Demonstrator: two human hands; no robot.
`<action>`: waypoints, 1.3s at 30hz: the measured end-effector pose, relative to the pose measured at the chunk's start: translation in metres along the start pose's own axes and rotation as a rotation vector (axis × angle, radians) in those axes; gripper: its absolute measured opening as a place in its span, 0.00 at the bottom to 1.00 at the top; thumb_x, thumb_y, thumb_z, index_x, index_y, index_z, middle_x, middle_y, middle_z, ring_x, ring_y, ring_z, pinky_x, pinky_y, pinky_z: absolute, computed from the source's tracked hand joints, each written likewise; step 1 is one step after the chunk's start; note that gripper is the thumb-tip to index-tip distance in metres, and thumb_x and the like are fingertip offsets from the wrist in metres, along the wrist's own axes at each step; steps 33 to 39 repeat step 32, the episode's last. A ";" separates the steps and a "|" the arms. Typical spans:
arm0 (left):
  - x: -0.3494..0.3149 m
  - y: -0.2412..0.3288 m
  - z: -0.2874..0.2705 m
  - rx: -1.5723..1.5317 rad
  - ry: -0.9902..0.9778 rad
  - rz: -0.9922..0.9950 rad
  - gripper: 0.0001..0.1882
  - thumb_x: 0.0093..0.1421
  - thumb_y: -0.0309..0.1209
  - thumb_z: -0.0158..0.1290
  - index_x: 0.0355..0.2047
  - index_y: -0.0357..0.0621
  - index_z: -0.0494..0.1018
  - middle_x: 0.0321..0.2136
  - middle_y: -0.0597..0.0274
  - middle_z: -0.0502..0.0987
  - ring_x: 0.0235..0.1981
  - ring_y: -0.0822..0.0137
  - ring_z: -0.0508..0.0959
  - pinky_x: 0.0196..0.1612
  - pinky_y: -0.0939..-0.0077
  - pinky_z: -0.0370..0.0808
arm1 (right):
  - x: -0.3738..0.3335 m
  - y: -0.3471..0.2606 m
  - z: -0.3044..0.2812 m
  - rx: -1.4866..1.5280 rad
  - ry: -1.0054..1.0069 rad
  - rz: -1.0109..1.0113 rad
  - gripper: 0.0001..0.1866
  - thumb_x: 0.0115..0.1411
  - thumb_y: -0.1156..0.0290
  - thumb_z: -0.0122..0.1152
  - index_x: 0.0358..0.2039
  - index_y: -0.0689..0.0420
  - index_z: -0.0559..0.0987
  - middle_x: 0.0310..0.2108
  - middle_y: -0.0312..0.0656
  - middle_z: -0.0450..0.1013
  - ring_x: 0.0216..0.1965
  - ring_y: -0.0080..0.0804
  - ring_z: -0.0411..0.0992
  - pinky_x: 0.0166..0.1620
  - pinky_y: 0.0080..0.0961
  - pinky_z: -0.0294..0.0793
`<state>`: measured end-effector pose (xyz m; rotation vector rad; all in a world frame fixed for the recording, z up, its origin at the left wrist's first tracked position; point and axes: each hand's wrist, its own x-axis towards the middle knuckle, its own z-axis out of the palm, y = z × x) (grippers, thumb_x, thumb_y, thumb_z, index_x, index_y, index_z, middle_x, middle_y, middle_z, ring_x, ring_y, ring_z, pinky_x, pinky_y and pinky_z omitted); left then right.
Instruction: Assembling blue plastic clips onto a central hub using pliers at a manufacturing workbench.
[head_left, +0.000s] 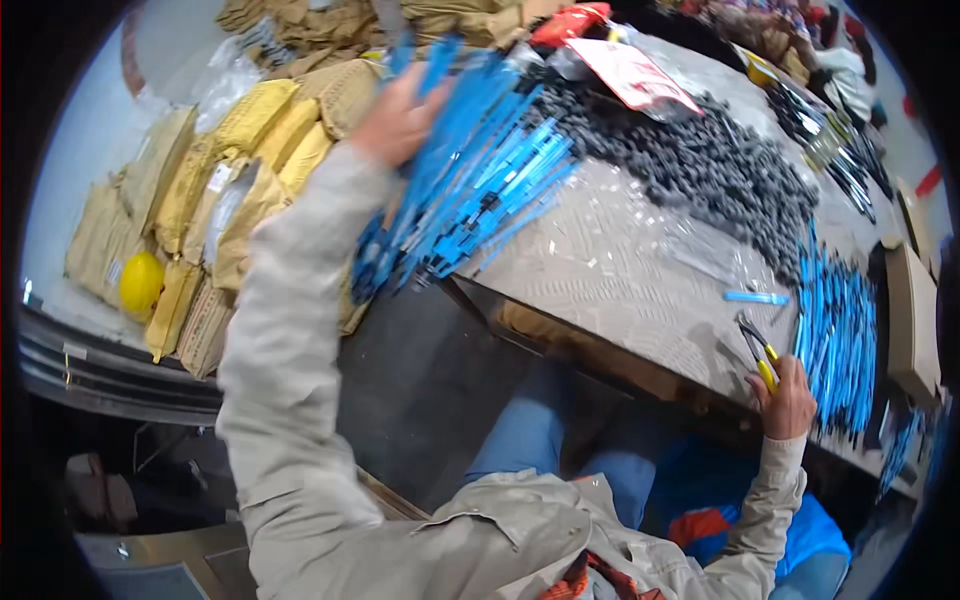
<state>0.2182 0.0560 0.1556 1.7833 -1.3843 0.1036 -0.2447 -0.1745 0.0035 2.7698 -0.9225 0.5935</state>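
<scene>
My left hand (402, 115) reaches to the far left, over a large heap of long blue strips with black ends (485, 185). Motion smears its fingers, so whether it grips any strips is unclear. Near the right front edge of the table (640, 290), my right hand (788, 402) is closed around the yellow handles of a pair of pliers (766, 372). The jaws of the pliers point away from me. One short blue strip (756, 297) lies just beyond them. A row of more blue strips (840, 335) is laid out to the right of that hand.
A long pile of small dark grey parts (700, 160) runs across the table, with a white-and-red plastic bag (635, 75) at its far end. Yellow and brown sacks (255, 115) are stacked on the left beside a yellow ball-shaped object (141, 282). A cardboard box (912, 325) stands at the right.
</scene>
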 end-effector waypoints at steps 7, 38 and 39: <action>0.071 -0.149 0.127 0.626 -0.099 -0.467 0.24 0.54 0.52 0.48 0.32 0.41 0.70 0.31 0.49 0.75 0.32 0.48 0.75 0.37 0.59 0.71 | 0.027 0.000 0.023 -0.010 0.044 -0.011 0.24 0.49 0.49 0.60 0.34 0.57 0.69 0.27 0.39 0.65 0.25 0.36 0.64 0.27 0.29 0.64; -0.166 0.204 -0.009 -1.232 -0.367 0.746 0.11 0.52 0.35 0.52 0.37 0.51 0.70 0.13 0.60 0.65 0.12 0.72 0.62 0.11 0.74 0.55 | 0.023 0.015 0.053 0.070 0.027 -0.085 0.18 0.53 0.55 0.59 0.32 0.56 0.70 0.28 0.41 0.65 0.30 0.38 0.65 0.35 0.29 0.66; -0.166 0.204 -0.009 -1.232 -0.367 0.746 0.11 0.52 0.35 0.52 0.37 0.51 0.70 0.13 0.60 0.65 0.12 0.72 0.62 0.11 0.74 0.55 | 0.023 0.015 0.053 0.070 0.027 -0.085 0.18 0.53 0.55 0.59 0.32 0.56 0.70 0.28 0.41 0.65 0.30 0.38 0.65 0.35 0.29 0.66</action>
